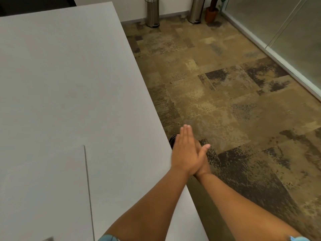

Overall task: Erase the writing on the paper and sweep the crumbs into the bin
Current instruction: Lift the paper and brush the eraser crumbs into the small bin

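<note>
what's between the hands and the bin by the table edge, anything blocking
Nothing visible blocks it. The left hand lies flat over the right hand just past the table edge, directly above the dark bin, which is mostly hidden beneath them.

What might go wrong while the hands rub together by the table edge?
Crumbs may miss the bin: only a dark sliver of it shows beneath the left hand and right hand, so some could fall on the carpet. A forearm might also nudge the paper lying close by on the table.
</note>
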The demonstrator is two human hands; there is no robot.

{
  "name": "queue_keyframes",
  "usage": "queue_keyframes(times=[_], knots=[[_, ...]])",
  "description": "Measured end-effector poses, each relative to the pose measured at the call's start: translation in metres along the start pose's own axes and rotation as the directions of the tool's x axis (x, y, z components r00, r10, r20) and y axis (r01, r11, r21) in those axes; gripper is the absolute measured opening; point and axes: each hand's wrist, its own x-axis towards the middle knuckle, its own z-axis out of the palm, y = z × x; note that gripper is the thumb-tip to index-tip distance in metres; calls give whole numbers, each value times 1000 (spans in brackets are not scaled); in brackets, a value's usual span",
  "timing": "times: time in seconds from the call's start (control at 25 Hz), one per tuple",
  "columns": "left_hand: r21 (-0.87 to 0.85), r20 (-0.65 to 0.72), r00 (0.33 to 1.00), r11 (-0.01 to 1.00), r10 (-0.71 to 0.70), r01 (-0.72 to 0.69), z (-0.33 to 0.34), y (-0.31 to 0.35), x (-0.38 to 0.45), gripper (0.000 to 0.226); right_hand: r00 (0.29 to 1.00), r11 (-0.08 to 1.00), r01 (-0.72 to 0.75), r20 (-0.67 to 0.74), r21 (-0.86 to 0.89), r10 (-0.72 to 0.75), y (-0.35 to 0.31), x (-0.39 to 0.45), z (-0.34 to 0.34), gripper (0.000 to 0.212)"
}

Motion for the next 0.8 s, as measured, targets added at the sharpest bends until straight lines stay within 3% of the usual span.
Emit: queue_keyframes(times=[0.12, 0.24, 0.28, 0.36, 0.44, 0.52, 0.64, 0.8], knots=[[-156, -59, 994, 983, 88, -96, -5, 15, -1, 72, 997, 997, 71, 35, 27, -72, -9, 3, -2, 26], [-237, -316, 948, 965, 28, -108, -36, -3, -8, 71, 996, 998, 64, 54, 25, -65, -10, 1, -1, 39], [-237, -400, 914, 971, -64, -36, -46, -22, -13, 72, 997, 997, 66, 37, -35, -65, -8, 0, -1, 57], [-158, -490, 816, 952, -306, 261, -64, -72, -33, 73, 998, 994, 69, 8, -89, -68, -6, -2, 0, 82], [-70, -467, 713, 825, -523, 560, -72, -114, -61, 79, 998, 994, 69, -3, -90, -70, -8, -2, -2, 86], [5, -420, 674, 742, -607, 671, -68, -129, -73, 86, 998, 993, 59, -5, -99, -59, -8, -2, -2, 88], [102, -334, 765, 786, -551, 610, -56, -108, -51, 88, 999, 994, 41, -15, -99, -42, -8, -5, -2, 89], [166, -215, 911, 906, -352, 389, -28, -58, -13, 87, 999, 993, 31, -3, -110, -32, -8, -5, -5, 85]])
